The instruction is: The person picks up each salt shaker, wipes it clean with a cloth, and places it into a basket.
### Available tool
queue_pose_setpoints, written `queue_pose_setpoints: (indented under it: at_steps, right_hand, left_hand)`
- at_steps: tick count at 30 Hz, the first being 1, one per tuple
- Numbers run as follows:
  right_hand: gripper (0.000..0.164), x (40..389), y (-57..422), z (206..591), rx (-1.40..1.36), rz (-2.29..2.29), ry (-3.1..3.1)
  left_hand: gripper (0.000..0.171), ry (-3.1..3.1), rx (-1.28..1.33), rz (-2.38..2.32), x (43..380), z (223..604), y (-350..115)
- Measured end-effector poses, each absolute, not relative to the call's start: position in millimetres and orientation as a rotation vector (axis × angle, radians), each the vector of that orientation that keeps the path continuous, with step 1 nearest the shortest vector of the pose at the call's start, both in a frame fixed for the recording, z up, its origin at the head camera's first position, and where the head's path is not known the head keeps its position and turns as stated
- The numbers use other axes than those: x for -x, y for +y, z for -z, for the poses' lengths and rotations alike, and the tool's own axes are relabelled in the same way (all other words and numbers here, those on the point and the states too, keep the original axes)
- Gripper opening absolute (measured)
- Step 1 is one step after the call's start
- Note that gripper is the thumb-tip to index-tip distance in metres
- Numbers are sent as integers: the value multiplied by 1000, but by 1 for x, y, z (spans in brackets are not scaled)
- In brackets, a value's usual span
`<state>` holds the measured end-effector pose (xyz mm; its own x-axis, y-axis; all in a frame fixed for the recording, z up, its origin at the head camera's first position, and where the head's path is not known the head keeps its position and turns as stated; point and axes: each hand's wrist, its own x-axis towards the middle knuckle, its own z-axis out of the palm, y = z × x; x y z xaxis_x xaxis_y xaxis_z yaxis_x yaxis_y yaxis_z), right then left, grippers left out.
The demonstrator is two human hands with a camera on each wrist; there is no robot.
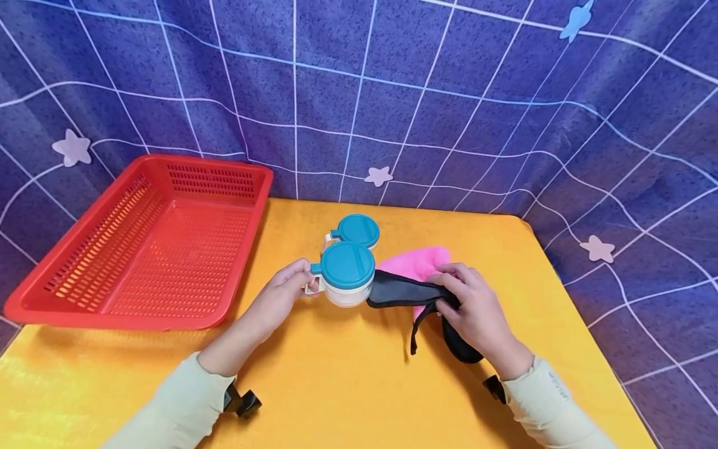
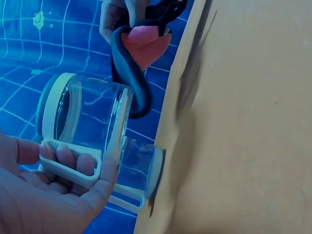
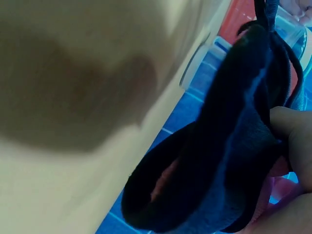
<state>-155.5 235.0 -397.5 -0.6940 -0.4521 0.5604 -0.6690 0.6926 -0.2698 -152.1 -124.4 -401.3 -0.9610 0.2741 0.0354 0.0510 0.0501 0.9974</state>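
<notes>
My left hand (image 1: 283,290) grips the white handle of a clear jar (image 2: 90,114) with a teal lid (image 1: 348,265), held above the table. A second jar (image 2: 136,168) with the same kind of teal lid (image 1: 359,231) and a white handle stands just behind it. On the right, my right hand (image 1: 473,305) pinches a black soft fabric item (image 1: 404,290) with a grey face and thin dangling straps. Its near end reaches close to the held jar. Bright pink material (image 1: 412,262) shows behind and inside the black item; my fingers partly hide where the two meet.
A large red slotted plastic basket (image 1: 258,231) stands at the left on the yellow-covered table (image 1: 348,386). Behind and to the right hangs a blue gridded curtain (image 1: 336,93) with star shapes. The table's right edge runs beyond my right hand.
</notes>
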Motion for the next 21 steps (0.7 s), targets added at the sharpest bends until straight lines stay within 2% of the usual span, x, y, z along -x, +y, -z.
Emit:
queue_pose_setpoints:
  at_steps: [11, 21]
  right_hand:
    - [35, 152, 214, 398, -857, -1022, -2350]
    - [40, 149, 194, 397, -864, -1239, -2297]
  left_hand:
    - [14, 2190, -336, -1992, 151, 397, -118]
    - [15, 2186, -337, -1980, 147, 395, -112]
